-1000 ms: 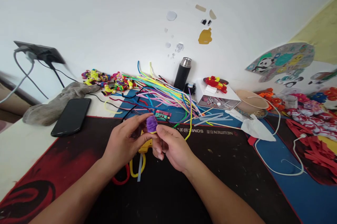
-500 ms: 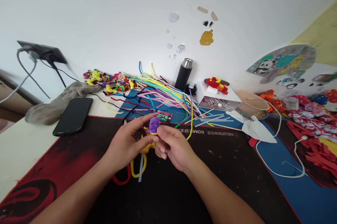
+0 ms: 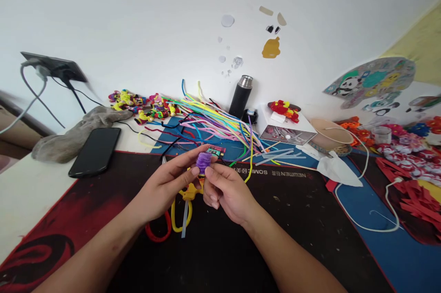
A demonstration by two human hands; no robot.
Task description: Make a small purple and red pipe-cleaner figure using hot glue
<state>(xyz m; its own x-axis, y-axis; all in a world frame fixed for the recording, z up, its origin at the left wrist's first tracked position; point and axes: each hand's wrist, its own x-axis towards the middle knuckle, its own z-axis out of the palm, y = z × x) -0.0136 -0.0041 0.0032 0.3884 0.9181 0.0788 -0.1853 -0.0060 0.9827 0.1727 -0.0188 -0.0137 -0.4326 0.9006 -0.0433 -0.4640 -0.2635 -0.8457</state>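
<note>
A small coil of fuzzy purple pipe cleaner (image 3: 203,161) is held up between my two hands over the black desk mat (image 3: 220,247). My left hand (image 3: 163,187) pinches it from the left with thumb and fingers. From the right, the thumb of my right hand (image 3: 227,189) presses its lower edge, the other fingers curled beneath. A bit of yellow shows under the coil, mostly hidden by fingers. Below lie scissors with yellow handles (image 3: 177,224) and a red-handled pair (image 3: 158,239), partly covered by my left hand and arm. A narrow translucent strip (image 3: 185,219) rests across the yellow handle.
Behind my hands lies a heap of colourful pipe cleaners (image 3: 213,121), with a black thermos (image 3: 241,95) at its back. A phone (image 3: 96,151) and small pipe-cleaner figures (image 3: 151,109) are on the left. A drawer box (image 3: 285,127), white cable (image 3: 361,228) and red strips (image 3: 420,210) occupy the right.
My left thumb has moved up from below onto the front of the purple coil. The coil now looks ridged and slightly tilted. My right hand is nearly unmoved.
</note>
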